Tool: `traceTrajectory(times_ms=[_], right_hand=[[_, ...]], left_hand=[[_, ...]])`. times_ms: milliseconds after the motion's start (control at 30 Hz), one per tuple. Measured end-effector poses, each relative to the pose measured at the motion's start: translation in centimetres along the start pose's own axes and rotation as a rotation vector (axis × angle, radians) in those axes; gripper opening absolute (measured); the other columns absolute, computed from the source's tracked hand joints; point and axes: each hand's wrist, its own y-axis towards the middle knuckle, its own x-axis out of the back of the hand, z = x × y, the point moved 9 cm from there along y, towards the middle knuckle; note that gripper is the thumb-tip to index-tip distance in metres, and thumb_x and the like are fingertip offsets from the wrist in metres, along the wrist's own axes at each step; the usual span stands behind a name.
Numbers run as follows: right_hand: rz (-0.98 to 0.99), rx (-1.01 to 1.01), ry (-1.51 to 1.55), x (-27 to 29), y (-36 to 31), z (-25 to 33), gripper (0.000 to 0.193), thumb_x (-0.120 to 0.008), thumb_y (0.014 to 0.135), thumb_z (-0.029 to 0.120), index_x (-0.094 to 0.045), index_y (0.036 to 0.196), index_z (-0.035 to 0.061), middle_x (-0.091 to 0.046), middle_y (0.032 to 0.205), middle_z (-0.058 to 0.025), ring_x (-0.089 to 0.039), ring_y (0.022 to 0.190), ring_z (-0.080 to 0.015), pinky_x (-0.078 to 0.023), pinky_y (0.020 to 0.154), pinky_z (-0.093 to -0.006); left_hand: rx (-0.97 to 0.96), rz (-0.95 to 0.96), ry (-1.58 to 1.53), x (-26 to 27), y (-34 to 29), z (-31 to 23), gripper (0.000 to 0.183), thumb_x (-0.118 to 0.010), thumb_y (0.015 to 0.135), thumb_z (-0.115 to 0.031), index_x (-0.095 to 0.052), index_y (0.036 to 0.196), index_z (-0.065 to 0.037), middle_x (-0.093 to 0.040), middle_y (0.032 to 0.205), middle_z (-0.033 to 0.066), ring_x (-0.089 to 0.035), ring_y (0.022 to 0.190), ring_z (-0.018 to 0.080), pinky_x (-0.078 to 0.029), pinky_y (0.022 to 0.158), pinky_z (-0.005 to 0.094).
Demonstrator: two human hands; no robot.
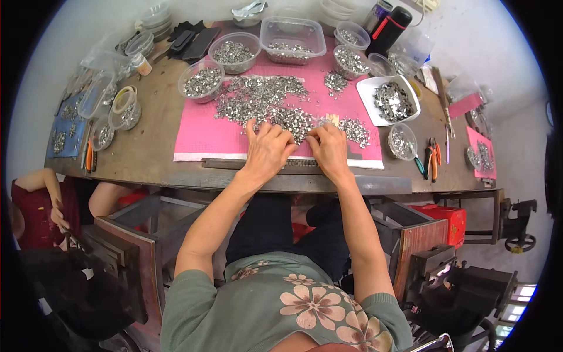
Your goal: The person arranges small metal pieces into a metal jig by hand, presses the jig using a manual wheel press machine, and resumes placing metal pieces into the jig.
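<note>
Many small silvery metal pieces (258, 97) lie in a spread heap on a pink mat (196, 138). At the near edge of the heap, a denser mound of the pieces (291, 120) sits between my hands. My left hand (267, 149) rests at its left side, fingers bent and thumb drawn in toward the index finger. From the right, my right hand (330, 148) meets the mound with thumb and index finger pinched together. Whatever either hand grips is too small to make out. Below both hands, a dark slotted metal bar (229, 164) runs along the mat's front edge.
Clear tubs (234, 50) of metal pieces stand behind the heap. To the right are a white tray (366, 97), a small round tub (402, 141) and orange-handled pliers (433, 158). A black flask (390, 29) stands at back right. Another person's hand (58, 217) shows at far left.
</note>
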Motion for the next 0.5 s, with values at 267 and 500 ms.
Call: traceTrajectory(times_ms=[267,500], right_hand=[[0.09,-0.039,0.181,2.3,-2.5,0.2,0.007,-0.072,0.085,0.006,-0.067,0.09,0.0043,-0.063,0.088,-0.0082,-0.061,0.084,-0.0277,-0.041,0.078,-0.0401],[-0.009,0.015,0.206,4.0,-4.7,1.5,0.013,-0.076,0.082,0.003,-0.068,0.093,0.005,-0.065,0.092,-0.0068,-0.062,0.089,-0.0265,-0.043,0.079,-0.0388]], left_hand=[[-0.112,-0.025,-0.216,0.3,-1.2,-4.1,0.016,-0.079,0.083,-0.021,-0.067,0.088,-0.012,-0.06,0.087,0.001,-0.059,0.09,0.0222,-0.031,0.107,0.0553],[-0.125,-0.007,-0.208,-0.9,-1.6,-4.5,0.018,-0.079,0.083,-0.021,-0.067,0.092,-0.011,-0.06,0.09,0.0,-0.058,0.092,0.0213,-0.03,0.107,0.0562]])
